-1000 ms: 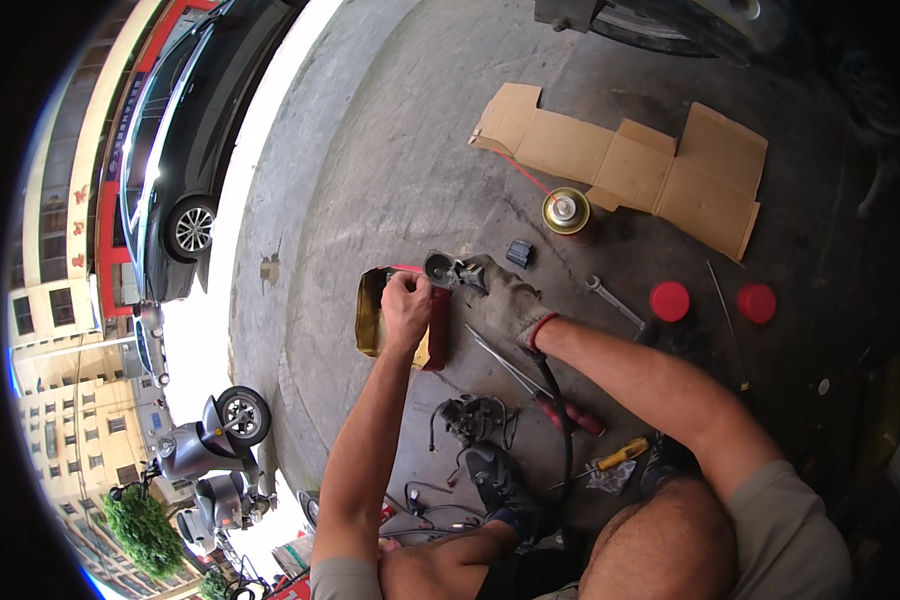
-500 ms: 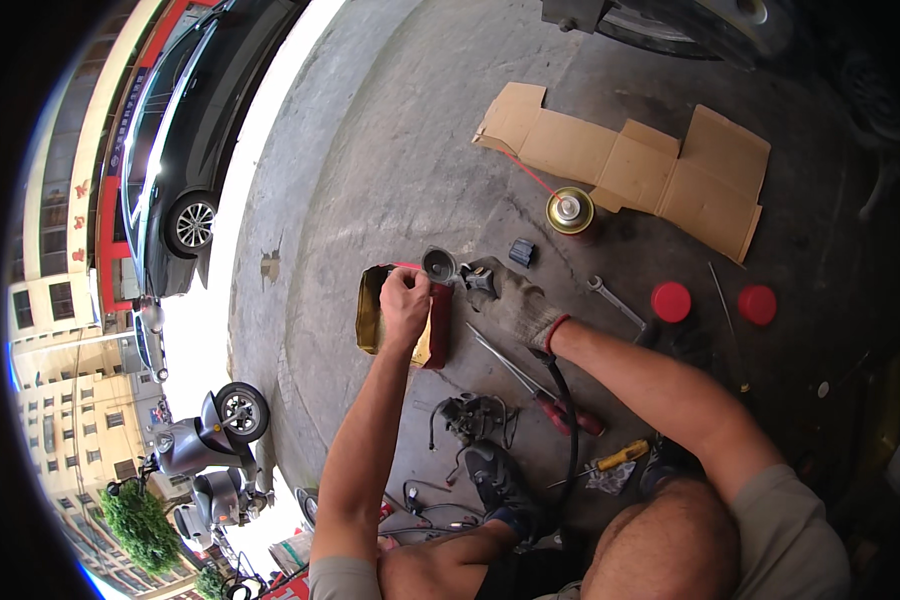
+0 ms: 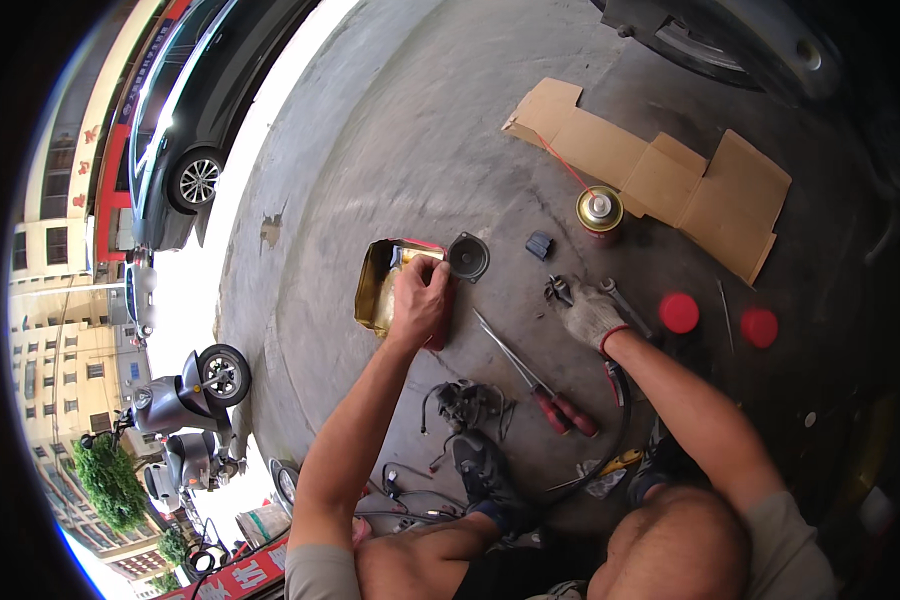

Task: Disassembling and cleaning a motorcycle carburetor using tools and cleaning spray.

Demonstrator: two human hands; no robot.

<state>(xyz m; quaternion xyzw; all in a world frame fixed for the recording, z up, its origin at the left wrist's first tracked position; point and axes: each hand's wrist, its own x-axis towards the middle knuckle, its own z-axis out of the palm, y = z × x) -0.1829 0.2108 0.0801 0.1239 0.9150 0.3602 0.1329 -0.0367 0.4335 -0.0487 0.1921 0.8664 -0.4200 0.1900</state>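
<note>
My left hand (image 3: 420, 300), bare and with its fingers pinched, grips the near left edge of a black round cup-like part (image 3: 468, 257) with a flanged rim. It hangs over the side of a cut-open metal tin (image 3: 374, 285), gold inside and red outside, with a little liquid in it. To the right, my right hand (image 3: 588, 312), in a pale knit glove with a red cuff, is closed round a small dark metal piece (image 3: 561, 290) that I cannot make out well. A black hose (image 3: 620, 410) runs from below that wrist toward my legs. A dark blue-grey block (image 3: 539, 245) lies beyond the glove.
Around lie a spray can (image 3: 600, 208) with a red straw, flattened cardboard (image 3: 660, 175), a wrench (image 3: 625, 305), two red caps (image 3: 679, 313), red-handled screwdrivers (image 3: 550, 395) and a carburetor-like assembly (image 3: 460, 405) with wires. A vehicle wheel (image 3: 690, 50) stands at the far right.
My right hand has moved right, away from the tin and the round part. My left hand has shifted slightly right with the round part. The view has turned a little.
</note>
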